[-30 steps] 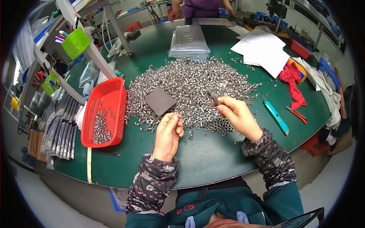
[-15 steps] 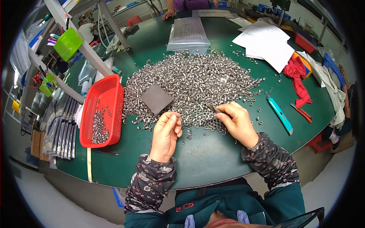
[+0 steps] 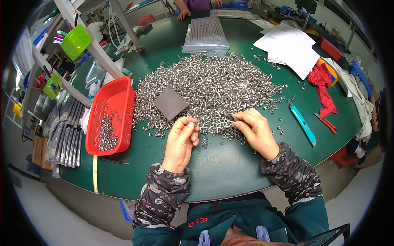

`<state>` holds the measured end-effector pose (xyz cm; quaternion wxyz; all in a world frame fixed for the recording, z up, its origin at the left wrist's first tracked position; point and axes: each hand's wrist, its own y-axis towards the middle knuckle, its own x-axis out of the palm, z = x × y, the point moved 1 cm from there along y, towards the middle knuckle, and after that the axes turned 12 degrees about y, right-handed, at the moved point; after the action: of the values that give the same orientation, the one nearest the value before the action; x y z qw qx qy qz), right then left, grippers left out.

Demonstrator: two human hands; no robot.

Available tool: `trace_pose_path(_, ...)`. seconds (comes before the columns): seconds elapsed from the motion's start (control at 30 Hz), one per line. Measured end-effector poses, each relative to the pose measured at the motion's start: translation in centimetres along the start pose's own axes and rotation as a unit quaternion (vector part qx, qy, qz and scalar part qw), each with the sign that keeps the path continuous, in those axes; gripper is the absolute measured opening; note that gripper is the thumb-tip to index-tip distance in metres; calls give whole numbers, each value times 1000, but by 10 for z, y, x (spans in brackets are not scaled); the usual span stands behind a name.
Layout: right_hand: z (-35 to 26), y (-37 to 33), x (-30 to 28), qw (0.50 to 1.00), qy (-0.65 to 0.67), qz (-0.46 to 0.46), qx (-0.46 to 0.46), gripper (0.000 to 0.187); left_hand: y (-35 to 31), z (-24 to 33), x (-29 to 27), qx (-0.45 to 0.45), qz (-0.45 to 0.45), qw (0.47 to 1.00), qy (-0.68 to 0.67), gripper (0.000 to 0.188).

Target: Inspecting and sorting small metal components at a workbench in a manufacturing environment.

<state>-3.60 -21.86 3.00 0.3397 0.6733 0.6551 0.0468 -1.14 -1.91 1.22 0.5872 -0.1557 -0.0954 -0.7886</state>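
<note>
A broad heap of small shiny metal rings (image 3: 209, 82) covers the middle of the green table. At its near edge my left hand (image 3: 179, 143) is closed, thumb against the forefinger; whatever may be in that pinch is too small to make out. To its right, my right hand (image 3: 258, 133) pinches a small dark flat piece (image 3: 232, 117) between thumb and fingers, just above the rings. A dark grey square block (image 3: 170, 103) lies tilted on the heap, beyond my left hand. A few loose rings are scattered on the table between my hands.
On the left stands a red basket (image 3: 110, 119) with some rings inside. A teal cutter (image 3: 303, 125), red-handled pliers (image 3: 326, 123), a red cloth (image 3: 322, 88) and white papers (image 3: 287, 47) lie right. Behind the heap is a clear bag of rods (image 3: 206, 35). Another person's hand rests farther back.
The whole view has shifted slightly. My left hand has turned a little, its pinch closed as before. My right hand keeps its hold on the dark piece almost unmoved.
</note>
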Motion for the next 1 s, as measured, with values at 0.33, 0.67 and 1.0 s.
trace_pose_path(0.33,-5,-1,-1,998,-12,20,-61,18,0,-2,4,6,-9,999,32,13)
trace_pose_path(0.67,-2,-3,1,996,-50,47,-60,20,-2,4,9,115,76,967,213,22)
trace_pose_path(1.0,-18,-3,-1,976,-126,55,-170,24,-1,1,5,61,-8,990,128,12)
